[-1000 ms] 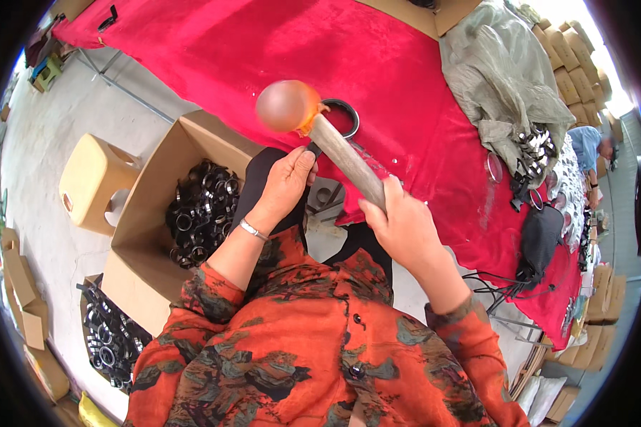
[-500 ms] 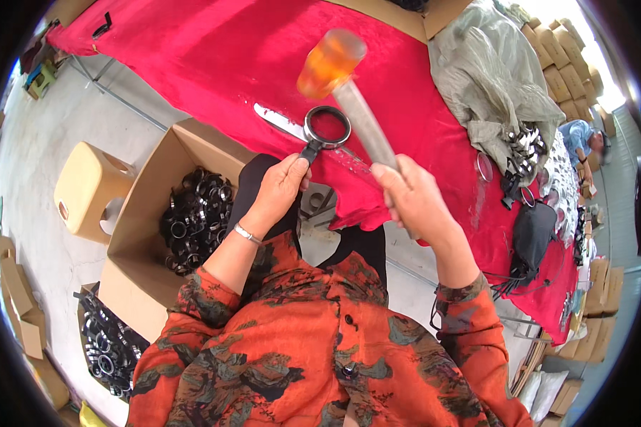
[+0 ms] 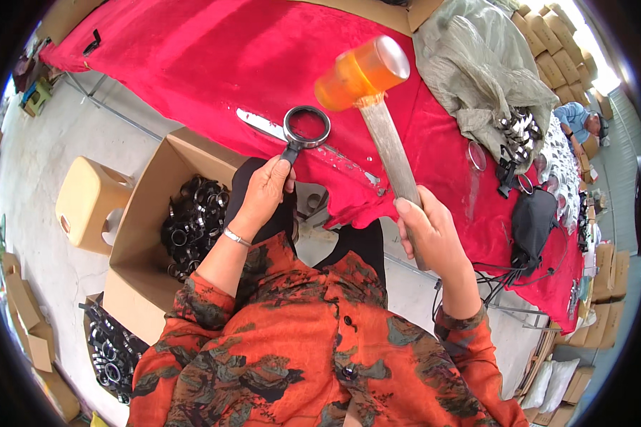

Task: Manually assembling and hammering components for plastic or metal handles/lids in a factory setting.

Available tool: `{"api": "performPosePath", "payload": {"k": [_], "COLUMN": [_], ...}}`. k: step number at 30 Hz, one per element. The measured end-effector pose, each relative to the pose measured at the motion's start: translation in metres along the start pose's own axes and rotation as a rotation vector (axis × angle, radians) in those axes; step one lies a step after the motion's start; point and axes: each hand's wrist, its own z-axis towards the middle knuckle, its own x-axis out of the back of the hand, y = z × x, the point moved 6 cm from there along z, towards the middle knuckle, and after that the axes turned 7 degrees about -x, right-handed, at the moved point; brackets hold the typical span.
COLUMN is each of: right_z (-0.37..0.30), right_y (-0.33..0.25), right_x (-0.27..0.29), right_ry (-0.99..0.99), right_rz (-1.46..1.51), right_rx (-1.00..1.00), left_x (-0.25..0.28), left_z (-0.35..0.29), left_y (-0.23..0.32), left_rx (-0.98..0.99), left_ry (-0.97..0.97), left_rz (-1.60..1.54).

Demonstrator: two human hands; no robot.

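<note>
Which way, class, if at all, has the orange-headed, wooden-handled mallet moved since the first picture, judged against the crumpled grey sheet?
Yes: the mallet has moved right, nearer the grey sheet lying on the red cloth.

A round black-and-silver frame (image 3: pixel 297 143) with a short black handle is held by that handle in the left hand (image 3: pixel 267 188), its ring pointed away from the body and seen against the red-covered desk (image 3: pixel 214 64). A mallet (image 3: pixel 384 132) with a translucent orange head, one face pale, is gripped by its worn grey wooden shaft in the right hand (image 3: pixel 434 231), apart from the frame.
</note>
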Motion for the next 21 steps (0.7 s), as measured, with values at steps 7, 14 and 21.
{"api": "performPosePath", "payload": {"k": [7, 14, 21], "right_z": [0.007, -0.008, -0.021], "right_y": [0.011, 0.043, 0.073], "right_x": [-0.047, -0.008, 0.046], "right_ry": [-0.018, -0.168, 0.037], "right_rz": [-0.502, 0.459, 1.091], "right_rx": [0.272, -0.038, 0.036], "left_x": [0.011, 0.048, 0.161], "left_z": [-0.001, -0.033, -0.097], "left_y": [-0.009, 0.062, 0.007], "left_rx": [0.093, -0.129, -0.151], "left_ry": [0.09, 0.234, 0.234], "left_rz": [-0.037, 0.3, 1.051]}}
